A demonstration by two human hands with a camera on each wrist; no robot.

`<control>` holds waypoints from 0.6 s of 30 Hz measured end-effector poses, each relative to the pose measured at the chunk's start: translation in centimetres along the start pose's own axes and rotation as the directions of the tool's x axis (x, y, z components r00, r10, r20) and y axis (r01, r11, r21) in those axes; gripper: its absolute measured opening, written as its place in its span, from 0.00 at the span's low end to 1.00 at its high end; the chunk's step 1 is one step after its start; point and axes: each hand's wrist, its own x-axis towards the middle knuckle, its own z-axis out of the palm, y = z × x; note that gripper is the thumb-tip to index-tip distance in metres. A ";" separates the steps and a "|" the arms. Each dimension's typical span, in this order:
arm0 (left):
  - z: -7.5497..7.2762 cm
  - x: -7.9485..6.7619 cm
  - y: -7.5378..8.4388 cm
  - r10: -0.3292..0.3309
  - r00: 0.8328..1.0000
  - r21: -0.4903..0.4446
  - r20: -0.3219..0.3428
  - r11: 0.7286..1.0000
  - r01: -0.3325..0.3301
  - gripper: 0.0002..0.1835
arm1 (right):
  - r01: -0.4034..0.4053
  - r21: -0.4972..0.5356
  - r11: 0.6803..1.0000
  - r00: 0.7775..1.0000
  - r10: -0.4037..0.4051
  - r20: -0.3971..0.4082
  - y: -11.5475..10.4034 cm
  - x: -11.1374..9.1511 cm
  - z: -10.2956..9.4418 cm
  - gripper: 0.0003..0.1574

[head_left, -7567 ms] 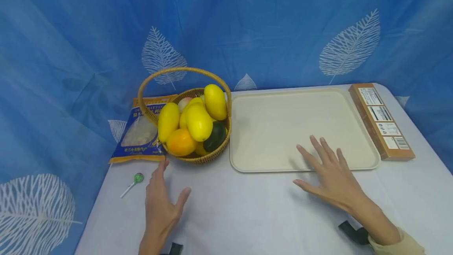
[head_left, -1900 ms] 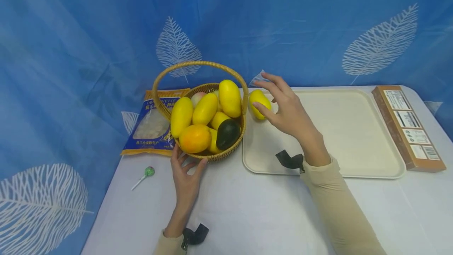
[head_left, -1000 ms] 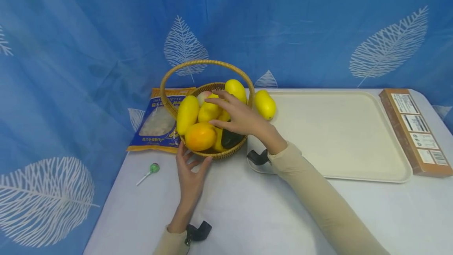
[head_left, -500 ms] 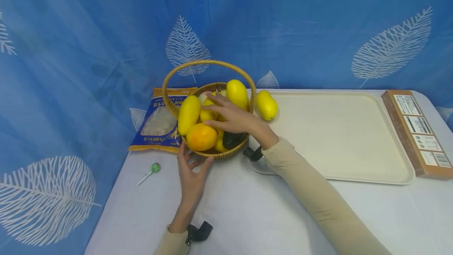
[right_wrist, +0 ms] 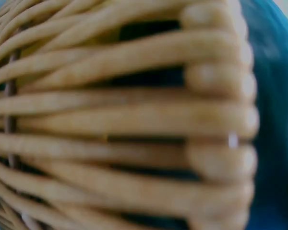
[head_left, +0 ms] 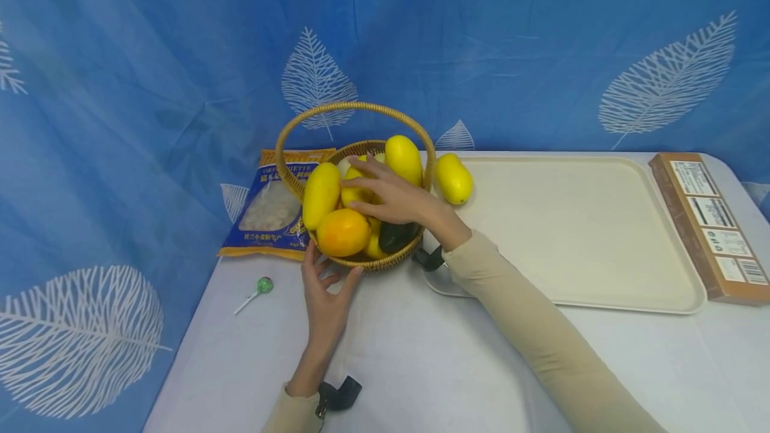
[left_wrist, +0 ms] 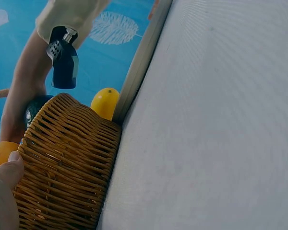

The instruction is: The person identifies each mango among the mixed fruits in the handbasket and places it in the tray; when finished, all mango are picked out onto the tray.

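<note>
In the head view, my left hand (head_left: 327, 309) holds the near rim of a wicker basket (head_left: 385, 261), its thumb on the rim in the left wrist view too. My right hand (head_left: 397, 198) reaches into the basket, fingers and thumb around a yellow mango (head_left: 353, 194). Beside it lie another long yellow mango (head_left: 321, 196), a yellow fruit (head_left: 403, 158), an orange mango (head_left: 343, 232) and a dark green avocado (head_left: 395, 237), partly covered by the right hand. The right wrist view shows blurred basket weave (right_wrist: 110, 115) up close.
A cream tray (head_left: 577, 232) is right of the basket, with one yellow mango (head_left: 454, 179) at its back-left corner. A brown box (head_left: 710, 226) lies along its right side. Behind the basket is a blue pasta bag (head_left: 265, 209); a green lollipop (head_left: 263, 284) lies nearer.
One yellow mango has gone from the basket to the tray's corner. My right hand has come back from there into the basket; my left took the rim. Little moves in the last half second.
</note>
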 end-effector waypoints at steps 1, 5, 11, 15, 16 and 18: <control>0.0 0.0 0.3 -0.004 1.000 0.000 0.000 1.000 0.004 0.50 | -0.003 0.003 1.000 1.000 0.003 -0.004 0.0 0.1 0.0 0.30; -0.1 -0.2 2.0 -0.034 0.999 -0.016 0.008 0.999 0.034 0.50 | -0.029 0.038 0.999 0.999 0.030 -0.037 -0.1 0.2 0.1 0.27; -0.2 -0.3 3.3 -0.061 0.998 -0.023 0.013 0.998 0.061 0.49 | -0.058 0.053 0.997 0.997 0.061 -0.046 -0.2 0.5 -0.1 0.25; -0.2 -0.2 2.8 -0.059 0.998 -0.016 0.014 0.998 0.059 0.49 | -0.044 0.014 0.999 0.998 0.045 -0.038 -0.2 0.7 -0.1 0.28; -0.2 -0.2 2.4 -0.059 0.998 -0.015 0.013 0.998 0.059 0.50 | -0.043 0.004 0.999 0.998 0.044 -0.035 -0.1 0.7 -0.1 0.29; -0.1 0.0 1.5 -0.059 0.998 -0.015 0.011 0.998 0.060 0.50 | -0.041 -0.005 0.999 0.999 0.041 -0.032 -0.1 0.8 -0.1 0.30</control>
